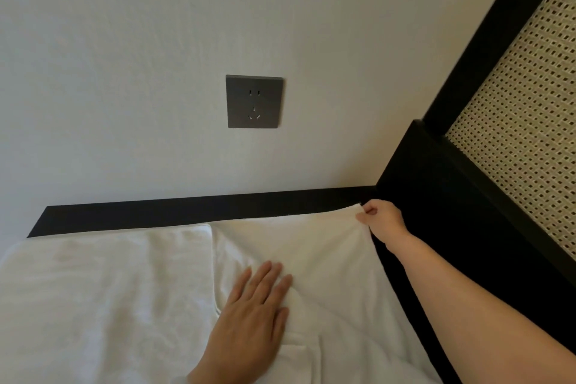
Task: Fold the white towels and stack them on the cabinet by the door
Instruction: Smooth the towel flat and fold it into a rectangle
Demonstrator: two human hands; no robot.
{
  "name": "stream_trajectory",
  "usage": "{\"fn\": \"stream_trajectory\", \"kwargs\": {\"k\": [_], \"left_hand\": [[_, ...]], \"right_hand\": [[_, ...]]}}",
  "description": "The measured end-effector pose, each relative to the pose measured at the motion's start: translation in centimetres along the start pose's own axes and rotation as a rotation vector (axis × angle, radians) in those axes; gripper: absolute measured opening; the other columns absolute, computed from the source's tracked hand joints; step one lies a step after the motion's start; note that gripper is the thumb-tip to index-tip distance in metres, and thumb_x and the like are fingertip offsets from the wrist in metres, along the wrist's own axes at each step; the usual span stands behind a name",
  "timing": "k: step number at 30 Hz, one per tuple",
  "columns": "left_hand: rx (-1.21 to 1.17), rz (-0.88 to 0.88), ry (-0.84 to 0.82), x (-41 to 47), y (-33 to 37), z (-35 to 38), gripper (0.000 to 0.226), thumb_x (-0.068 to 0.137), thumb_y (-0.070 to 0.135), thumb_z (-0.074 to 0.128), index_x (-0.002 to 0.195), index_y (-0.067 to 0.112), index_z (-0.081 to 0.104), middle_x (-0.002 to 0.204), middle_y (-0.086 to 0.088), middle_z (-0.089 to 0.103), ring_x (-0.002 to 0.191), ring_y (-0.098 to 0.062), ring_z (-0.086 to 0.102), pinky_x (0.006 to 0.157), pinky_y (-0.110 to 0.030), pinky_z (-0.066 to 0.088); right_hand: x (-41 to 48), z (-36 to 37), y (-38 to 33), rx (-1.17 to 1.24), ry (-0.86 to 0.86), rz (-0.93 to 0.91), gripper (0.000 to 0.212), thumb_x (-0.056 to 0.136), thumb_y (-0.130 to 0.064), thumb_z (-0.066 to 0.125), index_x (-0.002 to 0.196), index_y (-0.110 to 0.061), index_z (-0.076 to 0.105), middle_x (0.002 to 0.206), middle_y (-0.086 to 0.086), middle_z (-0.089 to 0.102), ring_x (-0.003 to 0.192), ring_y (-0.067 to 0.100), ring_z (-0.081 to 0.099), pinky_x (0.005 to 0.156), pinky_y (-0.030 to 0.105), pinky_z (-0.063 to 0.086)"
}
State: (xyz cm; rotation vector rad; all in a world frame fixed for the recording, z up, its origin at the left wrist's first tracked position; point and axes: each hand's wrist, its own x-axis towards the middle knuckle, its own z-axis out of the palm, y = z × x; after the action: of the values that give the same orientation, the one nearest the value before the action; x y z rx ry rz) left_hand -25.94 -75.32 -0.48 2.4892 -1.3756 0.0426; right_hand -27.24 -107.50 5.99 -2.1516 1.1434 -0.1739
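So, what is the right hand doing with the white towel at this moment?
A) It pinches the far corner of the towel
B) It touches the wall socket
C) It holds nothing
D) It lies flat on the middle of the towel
A: the right hand has its fingers curled round the far corner of the white towel, while the left hand presses flat on it.

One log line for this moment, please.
stage: folding | left hand: flat on towel | right hand: pinches its far corner | second towel: lies beside it, left
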Motion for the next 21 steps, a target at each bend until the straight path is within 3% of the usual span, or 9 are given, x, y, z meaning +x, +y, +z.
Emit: {"fn": "stream_trajectory", "kwargs": {"k": [2,5,7,9,11,14,17,19,21], "left_hand": [[-0.006,-0.001,0.004,0.0,0.0,0.0,0.049,0.097,0.041,0.038,0.141,0.026,0.053,0.151,0.004,0.046,0.143,-0.015,0.037,0.113,-0.041,0.025],[-0.017,-0.013,-0.005,0.0,0.0,0.0,0.049,0.098,0.041,0.036,0.143,0.027,0.051,0.152,0.005,0.044,0.144,-0.014,0.035,0.113,-0.041,0.024],[-0.02,-0.017,-0.022,0.0,0.0,-0.1,0.05,0.099,0.042,0.035,0.146,0.028,0.047,0.154,0.006,0.041,0.145,-0.012,0.032,0.114,-0.04,0.022],[-0.033,-0.023,-0.043,0.0,0.0,-0.3,0.051,0.1,0.042,0.034,0.148,0.028,0.044,0.155,0.006,0.04,0.146,-0.012,0.03,0.115,-0.04,0.021],[-0.05,-0.028,-0.055,0.0,0.0,-0.4,0.051,0.099,0.041,0.034,0.148,0.028,0.044,0.154,0.006,0.04,0.145,-0.012,0.031,0.116,-0.039,0.02],[-0.071,-0.029,-0.088,0.2,0.1,-0.9,0.052,0.098,0.04,0.036,0.147,0.026,0.046,0.153,0.005,0.042,0.144,-0.013,0.034,0.115,-0.039,0.02],[-0.118,-0.01,-0.147,0.3,0.0,-1.7,0.055,0.099,0.046,0.029,0.151,0.029,0.036,0.158,0.009,0.031,0.146,-0.009,0.027,0.118,-0.032,0.012],[-0.259,-0.015,-0.105,0.5,-0.1,-2.9,0.057,0.098,0.054,0.018,0.153,0.039,0.018,0.159,0.023,0.008,0.147,0.008,0.005,0.119,-0.017,0.0],[-0.399,-0.057,-0.063,0.4,-0.5,-4.2,0.045,0.104,0.045,0.028,0.149,0.043,0.021,0.153,0.032,0.01,0.14,0.018,0.002,0.114,-0.006,-0.001]], "right_hand": [[-0.1,0.6,0.2,-0.016,0.001,-0.003,0.008,0.093,-0.017,0.066,0.098,-0.014,0.061,0.104,0.006,0.064,0.095,0.021,0.06,0.079,0.03,0.047],[-0.5,1.2,1.3,-0.321,0.115,-0.047,0.045,0.094,-0.035,0.065,0.129,-0.01,0.052,0.128,0.009,0.052,0.115,0.025,0.052,0.092,0.036,0.047],[-1.2,0.9,1.6,-0.481,0.217,-0.013,0.051,0.098,-0.037,0.058,0.138,-0.009,0.045,0.138,0.012,0.047,0.124,0.027,0.047,0.101,0.039,0.043],[-2.6,0.8,1.3,-0.388,0.264,-0.105,0.05,0.101,-0.031,0.052,0.145,-0.011,0.04,0.147,0.011,0.043,0.133,0.026,0.042,0.11,0.039,0.039],[-5.3,1.5,1.4,-0.225,0.153,-0.376,0.056,0.102,-0.033,0.041,0.153,-0.013,0.031,0.159,0.005,0.031,0.146,0.02,0.029,0.121,0.035,0.023],[-10.6,3.7,4.0,-0.447,-0.222,-0.678,0.064,0.098,-0.048,0.011,0.157,-0.023,0.003,0.162,-0.011,-0.003,0.152,0.006,-0.003,0.123,0.027,-0.007],[-9.7,3.0,6.9,-0.574,-0.096,-0.357,0.061,0.103,-0.047,0.009,0.158,-0.021,-0.005,0.164,-0.008,-0.012,0.151,0.008,-0.013,0.123,0.033,-0.012],[-9.2,1.9,6.5,-0.617,0.016,-0.173,0.063,0.106,-0.045,0.012,0.158,-0.015,-0.005,0.166,0.0,-0.008,0.152,0.014,-0.012,0.124,0.037,-0.01],[-10.5,1.9,4.9,-0.56,0.044,-0.347,0.063,0.104,-0.048,0.01,0.156,-0.017,-0.009,0.164,-0.004,-0.015,0.15,0.012,-0.019,0.122,0.033,-0.013]]}}
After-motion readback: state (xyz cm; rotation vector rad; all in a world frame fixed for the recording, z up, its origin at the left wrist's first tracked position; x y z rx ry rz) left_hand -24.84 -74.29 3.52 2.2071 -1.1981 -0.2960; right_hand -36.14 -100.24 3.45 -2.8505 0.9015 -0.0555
